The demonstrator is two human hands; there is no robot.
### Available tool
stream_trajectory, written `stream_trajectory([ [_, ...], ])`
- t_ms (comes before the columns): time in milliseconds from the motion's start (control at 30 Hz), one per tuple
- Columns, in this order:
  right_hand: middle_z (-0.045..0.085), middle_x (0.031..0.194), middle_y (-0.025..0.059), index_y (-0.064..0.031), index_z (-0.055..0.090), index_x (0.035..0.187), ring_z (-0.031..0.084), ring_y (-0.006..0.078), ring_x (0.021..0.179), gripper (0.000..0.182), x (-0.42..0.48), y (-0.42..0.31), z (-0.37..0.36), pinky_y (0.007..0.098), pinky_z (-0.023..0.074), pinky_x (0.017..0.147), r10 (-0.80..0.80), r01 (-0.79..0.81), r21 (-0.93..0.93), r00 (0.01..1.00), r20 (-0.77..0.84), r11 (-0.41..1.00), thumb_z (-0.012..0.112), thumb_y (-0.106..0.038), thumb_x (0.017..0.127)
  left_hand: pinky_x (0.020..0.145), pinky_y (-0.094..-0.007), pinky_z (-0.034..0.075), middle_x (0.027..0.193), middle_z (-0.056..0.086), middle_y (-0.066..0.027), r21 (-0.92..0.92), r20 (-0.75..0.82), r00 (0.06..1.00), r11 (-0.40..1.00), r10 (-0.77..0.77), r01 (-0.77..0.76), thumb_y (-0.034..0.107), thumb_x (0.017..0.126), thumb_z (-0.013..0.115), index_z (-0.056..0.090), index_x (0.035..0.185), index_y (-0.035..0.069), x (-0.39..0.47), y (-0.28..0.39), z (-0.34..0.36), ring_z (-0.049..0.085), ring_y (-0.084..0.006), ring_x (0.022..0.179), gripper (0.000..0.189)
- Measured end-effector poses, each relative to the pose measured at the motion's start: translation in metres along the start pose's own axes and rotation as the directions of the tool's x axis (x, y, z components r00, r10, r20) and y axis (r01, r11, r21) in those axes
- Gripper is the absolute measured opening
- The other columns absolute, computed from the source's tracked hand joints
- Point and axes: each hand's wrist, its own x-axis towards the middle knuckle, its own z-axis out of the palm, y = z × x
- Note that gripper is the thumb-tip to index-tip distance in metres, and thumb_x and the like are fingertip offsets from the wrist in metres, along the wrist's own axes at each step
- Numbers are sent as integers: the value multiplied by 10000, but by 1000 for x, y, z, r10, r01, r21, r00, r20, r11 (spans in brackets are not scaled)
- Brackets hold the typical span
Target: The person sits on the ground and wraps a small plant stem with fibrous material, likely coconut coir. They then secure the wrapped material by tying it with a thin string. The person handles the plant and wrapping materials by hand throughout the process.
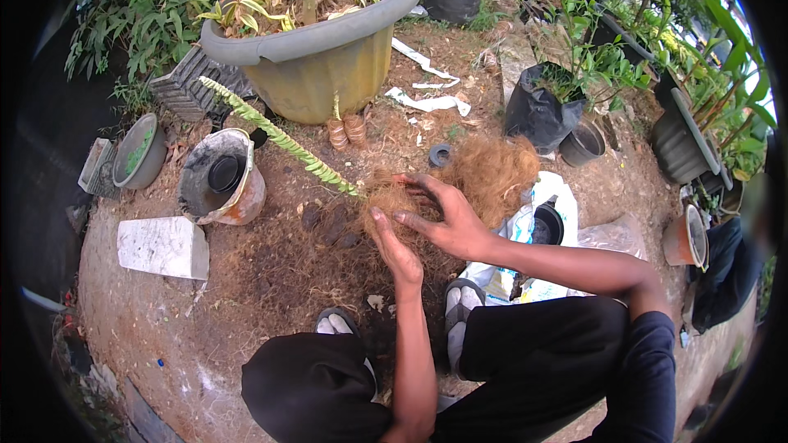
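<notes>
A clump of brown coconut fibre (389,195) lies between my two hands, at the base of a long green stem (277,135) with tightly overlapping leaves that slants up to the left. My left hand (397,250) cups the clump from the near side, fingers pointing up. From the right, my right hand (446,215) curls its fingers around the clump's other side. What the fibre covers inside is hidden. Just beyond my right hand sits a larger loose heap of coconut fibre (492,175). Two small wrapped root balls (346,132) stand by the large plant pot (326,77).
On the left are a dirty bucket (249,194), a white block (161,247) and a grey basin (149,163). At right, a white sack (563,187) holds a black pot (546,226); a black plant bag (535,107) stands behind. My feet rest on soil close below my hands.
</notes>
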Motion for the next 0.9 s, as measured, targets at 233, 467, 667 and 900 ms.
stream_trajectory([
  [233,570,1332,241,38,452,1402,550,280,1252,659,3,-2,-9,380,409,1078,13,-15,36,998,55,999,749,-197,863,1018,-361,439,1349,479,-151,-13,-46,997,998,-60,60,361,1068,391,347,1429,-15,-1,15,6,509,-227,1212,523],
  [467,495,1396,281,40,452,1406,483,356,1317,711,5,-3,-12,418,373,1103,-9,21,-140,996,86,990,729,-348,880,943,-313,410,1207,506,-99,-108,-173,985,994,-16,-3,210,1045,510,451,1275,-4,1,10,5,494,-130,1084,320],
  [667,521,1357,287,59,476,1380,503,378,1273,750,2,12,-15,434,381,1080,38,-18,-277,997,68,961,714,-441,874,810,-276,410,958,527,-20,74,-257,965,996,58,-40,188,1008,589,544,1019,4,4,16,12,488,-92,912,189],
  [900,562,1295,279,66,500,1355,544,302,1216,729,13,18,-19,406,409,1050,68,-45,-152,986,153,987,756,-397,854,743,-259,405,805,553,14,139,-322,942,989,93,-50,149,936,696,616,853,-11,6,26,13,484,-70,794,198],
])
